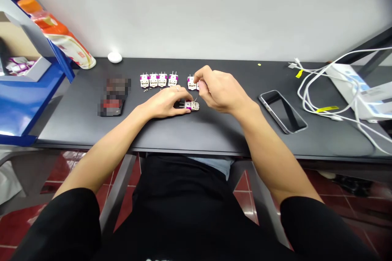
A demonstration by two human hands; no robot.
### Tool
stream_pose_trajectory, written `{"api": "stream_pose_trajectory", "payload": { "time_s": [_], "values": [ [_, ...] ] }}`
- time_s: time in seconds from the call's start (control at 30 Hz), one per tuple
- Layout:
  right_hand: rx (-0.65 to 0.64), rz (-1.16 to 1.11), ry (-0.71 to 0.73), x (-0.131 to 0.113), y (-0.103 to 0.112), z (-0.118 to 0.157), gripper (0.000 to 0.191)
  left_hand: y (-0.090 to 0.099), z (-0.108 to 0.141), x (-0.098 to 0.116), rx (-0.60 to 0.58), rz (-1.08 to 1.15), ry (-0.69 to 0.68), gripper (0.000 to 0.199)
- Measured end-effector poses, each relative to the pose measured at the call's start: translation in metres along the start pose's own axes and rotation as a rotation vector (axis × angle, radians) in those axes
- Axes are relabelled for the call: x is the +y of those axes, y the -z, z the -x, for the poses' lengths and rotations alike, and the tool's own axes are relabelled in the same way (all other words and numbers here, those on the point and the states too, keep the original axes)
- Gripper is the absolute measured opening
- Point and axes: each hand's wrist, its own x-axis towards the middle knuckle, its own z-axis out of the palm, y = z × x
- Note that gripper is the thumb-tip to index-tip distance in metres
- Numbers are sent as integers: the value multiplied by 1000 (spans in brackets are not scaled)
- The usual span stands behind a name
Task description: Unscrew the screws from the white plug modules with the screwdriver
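Observation:
On the dark table lies a small white and purple plug part (192, 106), its metal pins pointing left. My left hand (167, 102) grips it between thumb and fingers. Above and to its right, my right hand (219, 89) is closed in a pinch on a thin metal tool (196, 98), whose tip reaches down close to the part. Several similar plug parts (153, 80) stand in a row behind my left hand, pins up. Another one (191, 82) stands behind the gap between my hands, with one more partly hidden by my right fingers. Tiny screws (146, 90) lie before the row.
A phone (283, 112) and coiled white cables (309, 89) lie at the right beside a white box (352, 89). At the left are a dark, partly blurred object (113, 106), a white rounded object (114, 57) and an orange bottle (65, 38). A wall rises behind the table.

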Motion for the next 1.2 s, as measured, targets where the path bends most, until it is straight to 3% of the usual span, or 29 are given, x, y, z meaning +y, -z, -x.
{"api": "stream_pose_trajectory", "payload": {
  "time_s": [0.4,0.53,0.7,1.2],
  "values": [
    [-63,-18,10,-2,6,-2,29,0,0,0,2,4,1,37],
    [-45,-14,40,-1,6,-1,27,0,0,0,-8,9,1,36],
    [-46,21,-20,0,5,-1,38,-1,0,-1,8,13,-8,36],
    [-37,14,-22,-2,5,-1,34,0,0,1,1,18,-4,36]
  ]
}}
